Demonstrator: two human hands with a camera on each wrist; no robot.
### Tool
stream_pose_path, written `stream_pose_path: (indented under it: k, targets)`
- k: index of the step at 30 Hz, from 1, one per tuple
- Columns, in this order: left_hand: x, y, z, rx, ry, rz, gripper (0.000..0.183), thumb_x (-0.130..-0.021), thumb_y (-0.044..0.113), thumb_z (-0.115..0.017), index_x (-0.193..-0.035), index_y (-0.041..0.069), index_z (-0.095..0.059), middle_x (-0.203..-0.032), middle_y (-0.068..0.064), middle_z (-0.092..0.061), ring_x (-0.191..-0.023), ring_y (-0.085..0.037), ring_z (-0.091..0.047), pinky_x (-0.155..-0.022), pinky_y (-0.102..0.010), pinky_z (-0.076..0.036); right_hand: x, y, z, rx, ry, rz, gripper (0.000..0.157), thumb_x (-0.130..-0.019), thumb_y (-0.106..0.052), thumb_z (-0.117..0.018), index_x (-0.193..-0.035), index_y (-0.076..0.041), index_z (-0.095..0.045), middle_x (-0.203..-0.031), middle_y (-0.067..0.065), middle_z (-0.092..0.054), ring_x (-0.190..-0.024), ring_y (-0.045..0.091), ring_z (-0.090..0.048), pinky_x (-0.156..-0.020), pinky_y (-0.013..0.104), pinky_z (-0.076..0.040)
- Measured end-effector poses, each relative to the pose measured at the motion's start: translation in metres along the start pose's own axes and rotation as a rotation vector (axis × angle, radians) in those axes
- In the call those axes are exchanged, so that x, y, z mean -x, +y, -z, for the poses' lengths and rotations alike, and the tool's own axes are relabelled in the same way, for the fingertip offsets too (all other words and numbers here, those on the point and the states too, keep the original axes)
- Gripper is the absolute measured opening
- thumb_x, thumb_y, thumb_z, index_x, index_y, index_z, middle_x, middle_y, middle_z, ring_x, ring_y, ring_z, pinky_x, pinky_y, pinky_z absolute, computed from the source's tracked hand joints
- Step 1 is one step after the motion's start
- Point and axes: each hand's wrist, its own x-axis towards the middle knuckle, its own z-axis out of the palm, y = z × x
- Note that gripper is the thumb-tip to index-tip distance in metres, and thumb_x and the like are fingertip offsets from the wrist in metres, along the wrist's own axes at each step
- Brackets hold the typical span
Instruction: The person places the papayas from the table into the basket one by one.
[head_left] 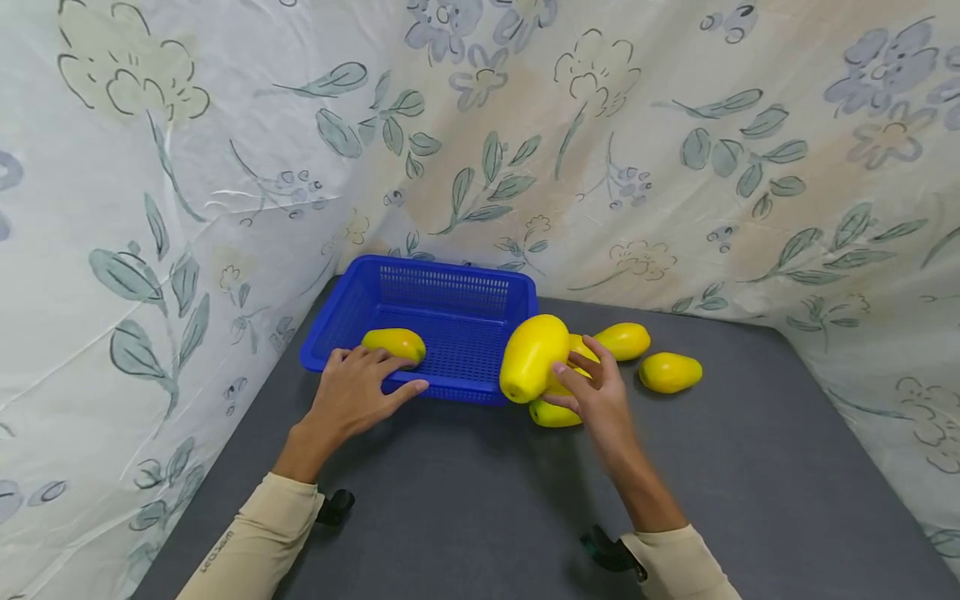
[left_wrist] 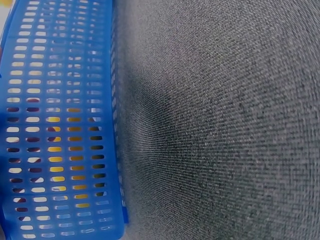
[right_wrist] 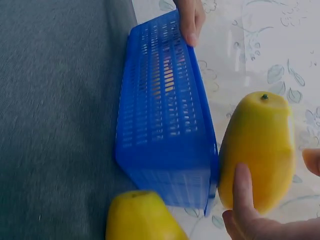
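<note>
A blue plastic basket (head_left: 420, 389) stands on the dark tabletop with one yellow papaya (head_left: 395, 342) lying inside at its left end. My left hand (head_left: 360, 386) grips the basket's near rim, its fingers over the edge beside that papaya; whether they touch the fruit is hidden. Another papaya (head_left: 536, 357) is in my right hand (head_left: 600, 396), raised at the basket's right near corner. In the right wrist view, a finger (right_wrist: 243, 187) presses on this papaya's (right_wrist: 265, 140) side. Slots in the basket wall (left_wrist: 60, 100) fill the left of the left wrist view.
Several more papayas lie right of the basket, one (head_left: 557, 414) beneath the raised fruit, another (head_left: 624, 341) farther back and one (head_left: 671, 372) at the far right. A floral cloth (head_left: 600, 167) hangs behind and beside the grey table (head_left: 465, 500).
</note>
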Motion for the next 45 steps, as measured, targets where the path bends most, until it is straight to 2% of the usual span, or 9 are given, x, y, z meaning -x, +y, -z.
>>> stream_pose_path:
  k: [4,8,20,24,34,41,45]
  targets:
    - [0.0,0.0,0.001,-0.004,-0.008,0.004,0.064,-0.096,0.072,-0.059,-0.136,0.024,-0.074,-0.135,-0.009,-0.071,-0.13,-0.037,-0.061,-0.104,-0.062,-0.041,0.0,0.001,-0.008,-0.032,-0.035,0.042,0.08,-0.105,-0.021,-0.069,-0.168,-0.015,-0.02,-0.161,0.016,-0.039,-0.139,0.038,-0.055,-0.096,0.039,-0.06]
    - [0.0,0.001,0.001,-0.002,-0.013,0.003,0.064,-0.097,0.072,-0.059,-0.137,0.024,-0.074,-0.136,-0.01,-0.071,-0.129,-0.038,-0.06,-0.104,-0.062,-0.04,0.001,0.003,-0.008,-0.042,-0.029,0.063,0.076,-0.105,-0.019,-0.068,-0.167,-0.014,-0.023,-0.16,0.016,-0.039,-0.143,0.038,-0.05,-0.095,0.04,-0.06]
    - [-0.002,0.0,0.0,-0.015,-0.01,-0.005,0.06,-0.098,0.068,-0.06,-0.135,0.024,-0.075,-0.134,-0.009,-0.071,-0.123,-0.038,-0.063,-0.102,-0.061,-0.041,0.003,0.01,0.002,-0.062,-0.007,0.051,0.077,-0.103,-0.017,-0.071,-0.165,-0.014,-0.026,-0.162,0.019,-0.038,-0.144,0.034,-0.049,-0.094,0.039,-0.061]
    - [-0.001,0.0,0.001,-0.016,-0.015,-0.002,0.06,-0.098,0.069,-0.059,-0.136,0.025,-0.074,-0.137,-0.01,-0.07,-0.125,-0.038,-0.062,-0.102,-0.061,-0.04,0.004,0.012,0.004,-0.051,0.001,0.051,0.077,-0.103,-0.016,-0.071,-0.165,-0.013,-0.026,-0.163,0.022,-0.036,-0.143,0.035,-0.048,-0.094,0.04,-0.061]
    - [-0.002,0.001,0.0,-0.023,-0.024,0.01,0.063,-0.098,0.071,-0.057,-0.136,0.024,-0.075,-0.134,-0.012,-0.071,-0.123,-0.04,-0.062,-0.102,-0.061,-0.04,0.006,0.018,0.009,-0.016,0.01,0.062,0.075,-0.103,-0.016,-0.072,-0.164,-0.013,-0.028,-0.161,0.022,-0.037,-0.143,0.034,-0.049,-0.095,0.04,-0.061]
    - [-0.001,0.001,0.0,-0.013,-0.01,0.008,0.061,-0.097,0.07,-0.059,-0.134,0.024,-0.076,-0.135,-0.011,-0.071,-0.124,-0.039,-0.062,-0.102,-0.062,-0.04,0.006,0.022,0.014,0.012,0.027,0.06,0.077,-0.102,-0.02,-0.073,-0.164,-0.013,-0.028,-0.162,0.021,-0.037,-0.147,0.04,-0.045,-0.095,0.039,-0.061]
    - [-0.001,0.0,-0.001,-0.006,0.004,-0.001,0.059,-0.097,0.069,-0.061,-0.132,0.024,-0.076,-0.134,-0.009,-0.072,-0.125,-0.038,-0.061,-0.101,-0.062,-0.04,0.006,0.024,0.017,0.029,0.037,0.052,0.076,-0.102,-0.021,-0.073,-0.164,-0.014,-0.029,-0.161,0.017,-0.039,-0.146,0.039,-0.045,-0.095,0.04,-0.061]
